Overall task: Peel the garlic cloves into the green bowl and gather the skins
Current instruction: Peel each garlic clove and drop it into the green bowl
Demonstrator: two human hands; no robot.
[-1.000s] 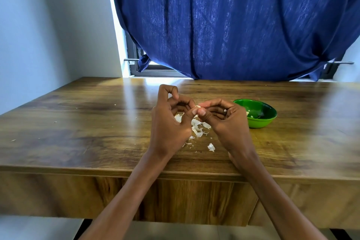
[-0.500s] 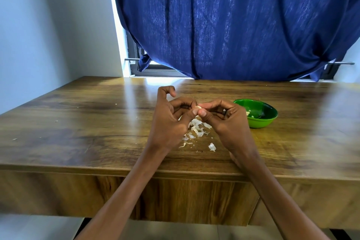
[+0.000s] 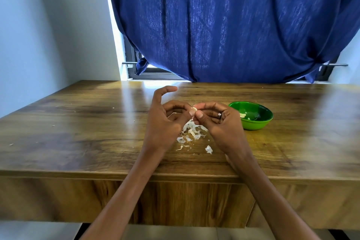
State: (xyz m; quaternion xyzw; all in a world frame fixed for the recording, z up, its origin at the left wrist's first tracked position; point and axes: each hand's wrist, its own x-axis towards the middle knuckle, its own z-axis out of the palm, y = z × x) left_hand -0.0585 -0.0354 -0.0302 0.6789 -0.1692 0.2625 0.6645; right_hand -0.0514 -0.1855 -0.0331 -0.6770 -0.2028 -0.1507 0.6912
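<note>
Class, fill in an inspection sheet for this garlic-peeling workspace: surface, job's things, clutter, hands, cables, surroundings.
Surface: wooden table, glossy, with window glare at the far edge.
Job's things: green bowl to the right of the hands, pale peeled pieces inside; garlic clove held between both hands; skins piled on the table under the hands.
Clutter: stray skin bits, one near the pile, crumbs farther left.
Hands: left hand and right hand both pinch the clove; ring on the right.
Cables: nothing seen.
Surroundings: blue curtain over a window, white wall on the left.
</note>
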